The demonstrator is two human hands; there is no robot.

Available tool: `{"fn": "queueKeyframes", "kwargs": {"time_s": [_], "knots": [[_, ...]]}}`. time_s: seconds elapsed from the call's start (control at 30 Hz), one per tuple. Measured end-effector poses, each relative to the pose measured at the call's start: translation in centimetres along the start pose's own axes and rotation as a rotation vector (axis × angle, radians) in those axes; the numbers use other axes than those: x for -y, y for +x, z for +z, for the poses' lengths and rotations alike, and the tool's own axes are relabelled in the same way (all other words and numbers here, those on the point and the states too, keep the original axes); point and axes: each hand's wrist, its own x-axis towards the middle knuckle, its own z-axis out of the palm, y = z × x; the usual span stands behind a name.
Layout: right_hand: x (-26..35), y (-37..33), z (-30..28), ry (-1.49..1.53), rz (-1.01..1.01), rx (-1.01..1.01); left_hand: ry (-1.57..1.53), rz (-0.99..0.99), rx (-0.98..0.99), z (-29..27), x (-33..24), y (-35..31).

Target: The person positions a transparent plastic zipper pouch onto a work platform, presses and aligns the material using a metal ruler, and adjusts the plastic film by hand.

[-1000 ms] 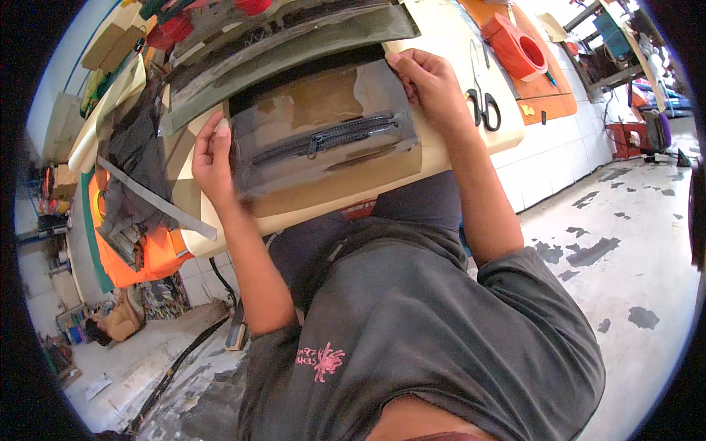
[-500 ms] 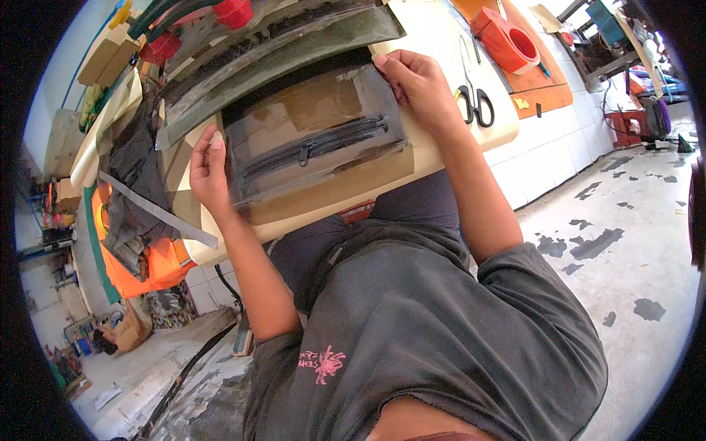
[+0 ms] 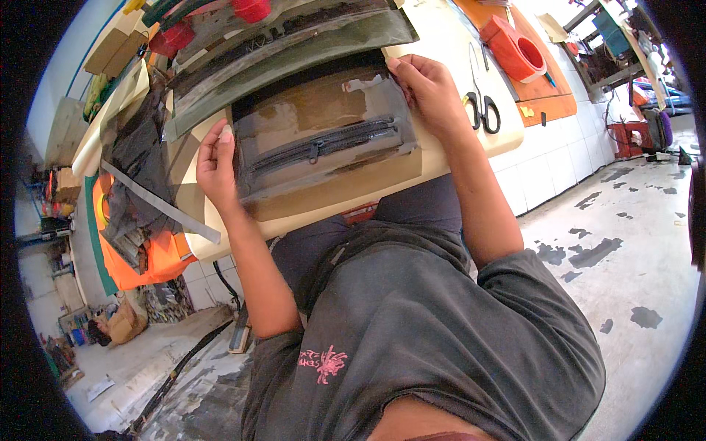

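A dark fabric panel (image 3: 301, 125) with a black zipper (image 3: 323, 143) across its lower part lies on the table in front of me. Brownish patches show on its shiny surface. My right hand (image 3: 430, 95) pinches the panel's upper right corner between thumb and fingers. At the upper left corner my left hand (image 3: 218, 165) is closed, thumb against curled fingers, on the panel's edge; the exact grip is partly hidden. Just beyond the panel's far edge lies a long grey-green strip of sheet material (image 3: 294, 77). Under the near edge a brown sheet (image 3: 338, 184) shows.
Black-handled scissors (image 3: 482, 110) lie right of my right hand. Farther right, a red tape-roll-shaped holder (image 3: 518, 51) sits on an orange mat (image 3: 559, 92). Dark mesh fabric (image 3: 136, 147) and a grey strip (image 3: 162, 202) hang over the table's left side. Red cups (image 3: 250, 9) stand at the back.
The view has shifted slightly, so the table and its things sit a little farther right in the picture. Both hands keep their places at the panel's upper corners.
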Motion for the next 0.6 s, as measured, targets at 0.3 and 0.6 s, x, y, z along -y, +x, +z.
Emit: {"fn": "queueKeyframes", "kwargs": {"time_s": [0.3,0.6], "knots": [[-0.2,0.0,-0.2,-0.042,0.001,-0.001,-0.050,-0.019,-0.048,1.2,-1.2,-0.6],[-0.8,0.5,-0.7,-0.009,0.043,0.057,-0.070,-0.003,-0.044,1.6,-1.6,-0.9]]}}
